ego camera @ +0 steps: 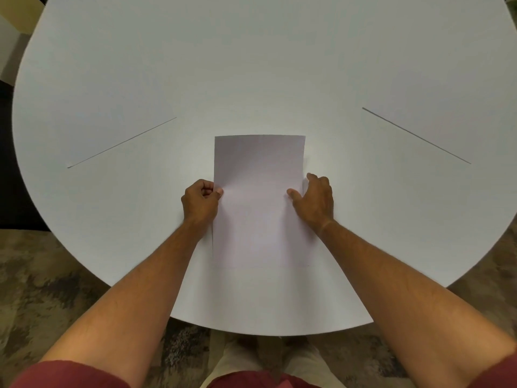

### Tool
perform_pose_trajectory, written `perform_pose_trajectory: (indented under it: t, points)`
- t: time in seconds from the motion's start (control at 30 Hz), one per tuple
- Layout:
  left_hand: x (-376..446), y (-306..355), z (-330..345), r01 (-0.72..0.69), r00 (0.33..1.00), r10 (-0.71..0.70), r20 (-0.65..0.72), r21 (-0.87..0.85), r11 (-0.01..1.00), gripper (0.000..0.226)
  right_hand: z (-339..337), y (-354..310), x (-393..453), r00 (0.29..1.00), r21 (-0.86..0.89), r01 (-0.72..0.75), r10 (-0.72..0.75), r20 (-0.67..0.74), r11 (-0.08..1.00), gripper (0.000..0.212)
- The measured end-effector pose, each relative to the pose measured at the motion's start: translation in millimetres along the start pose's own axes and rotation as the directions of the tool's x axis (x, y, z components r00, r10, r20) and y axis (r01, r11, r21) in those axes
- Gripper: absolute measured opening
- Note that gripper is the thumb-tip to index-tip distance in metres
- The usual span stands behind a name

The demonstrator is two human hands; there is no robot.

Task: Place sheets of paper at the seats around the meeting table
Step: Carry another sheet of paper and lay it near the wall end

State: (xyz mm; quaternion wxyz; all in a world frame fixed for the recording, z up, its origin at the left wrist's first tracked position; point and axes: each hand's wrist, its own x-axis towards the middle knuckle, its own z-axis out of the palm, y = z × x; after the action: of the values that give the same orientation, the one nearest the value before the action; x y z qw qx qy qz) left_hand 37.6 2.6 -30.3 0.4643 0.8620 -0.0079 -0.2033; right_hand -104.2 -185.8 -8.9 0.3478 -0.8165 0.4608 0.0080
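A white sheet of paper (258,169) lies lengthwise on the round white meeting table (251,65), just in front of me. My left hand (200,204) pinches the sheet's left edge with curled fingers. My right hand (314,201) holds the right edge, thumb resting on top of the paper and fingers at its side. The sheet's near end rests flat on the table. Two more sheets, white on white, show mainly by a thin dark edge: one at the left (117,127), one at the right (425,119).
The table's curved front edge (265,333) is close to my body. Patterned brown carpet (42,289) surrounds the table. A pale piece of furniture (8,49) stands beyond the table at the far left.
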Motion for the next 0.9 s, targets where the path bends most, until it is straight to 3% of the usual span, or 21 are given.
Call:
perform_pose_trajectory:
  t: [0.2, 0.47, 0.73, 0.9]
  points:
    - [1.7, 1.7, -8.0, -0.001, 0.999, 0.004, 0.032, -0.081, 0.997, 0.022, -1.9, -10.1, 5.2, 0.994, 0.242, -0.065, 0.084, -0.072, 0.968, 0.041]
    - [5.6, 18.3, -21.5, 0.029, 0.999, -0.027, 0.028, -0.11, 0.994, 0.008, -18.6, -15.6, 0.1, 0.977, 0.419, -0.165, 0.207, -0.058, 0.893, 0.026]
    - [9.2, 71.5, -34.3, -0.053, 0.996, 0.062, 0.07, -0.135, 0.989, 0.008, -61.2, -31.2, -10.6, 0.966, 0.528, -0.079, 0.196, -0.17, 0.845, 0.009]
    - [6.8, 116.0, -39.9, -0.134, 0.979, 0.158, 0.131, -0.176, 0.975, 0.011, -98.7, -39.8, -22.4, 0.947, 0.567, 0.014, 0.171, -0.272, 0.824, 0.024]
